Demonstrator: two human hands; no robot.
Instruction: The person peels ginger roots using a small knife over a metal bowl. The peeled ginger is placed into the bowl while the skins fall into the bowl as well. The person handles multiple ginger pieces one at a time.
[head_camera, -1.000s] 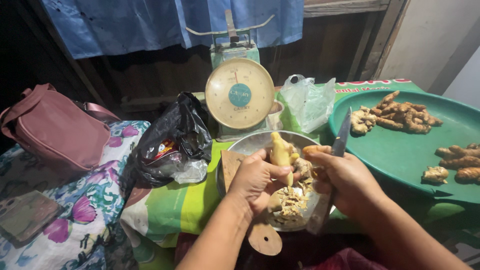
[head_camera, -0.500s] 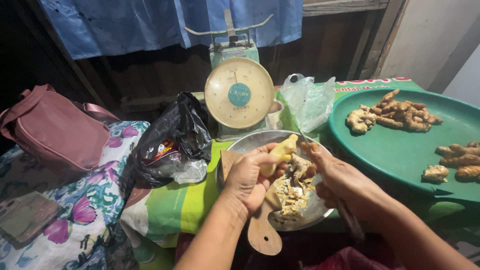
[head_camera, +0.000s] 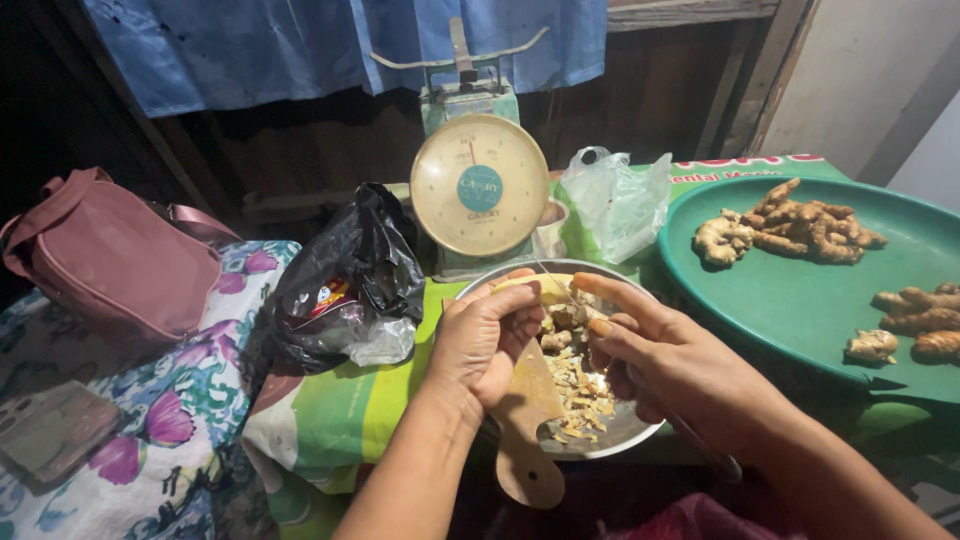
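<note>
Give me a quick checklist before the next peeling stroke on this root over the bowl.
1. Left hand grips the pale root piece: ok.
2. Root held over the metal bowl: ok.
3. Peelings lie inside the bowl: ok.
4. Right hand fingertip on the root: ok.
5. Blade position and edge direction: cannot tell, mostly hidden by the right hand.
6. Unpeeled roots ready on the green tray: ok.

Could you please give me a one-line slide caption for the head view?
Left hand holds a yellow root above a metal bowl; right hand alongside.
</note>
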